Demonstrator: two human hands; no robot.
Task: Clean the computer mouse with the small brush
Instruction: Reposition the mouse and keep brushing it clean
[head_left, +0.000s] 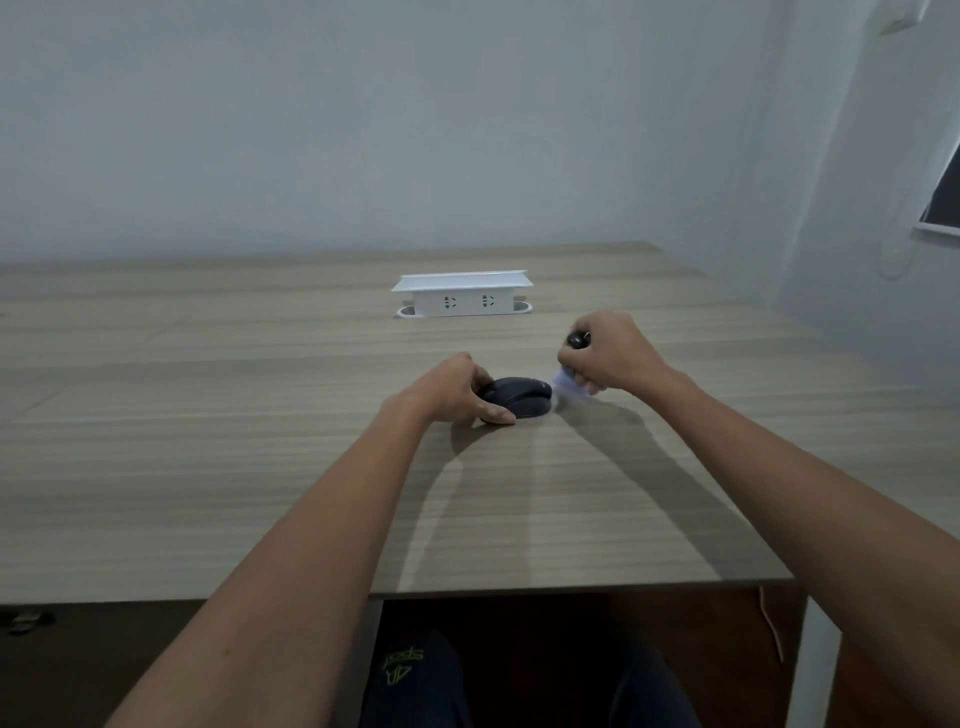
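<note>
A dark grey computer mouse (522, 399) lies on the wooden table (208, 441) near the middle. My left hand (452, 389) grips its left side, thumb along the near edge, pinning it to the table. My right hand (608, 353) is closed in a fist around the small brush (567, 382). The brush's dark handle end sticks out above the fist. Its pale, blurred bristles point down and left, at the mouse's right end.
A white pop-up socket box (462, 296) stands on the table behind the mouse. The table's near edge runs just in front of my lap. A grey wall is at the back and a window corner at the right.
</note>
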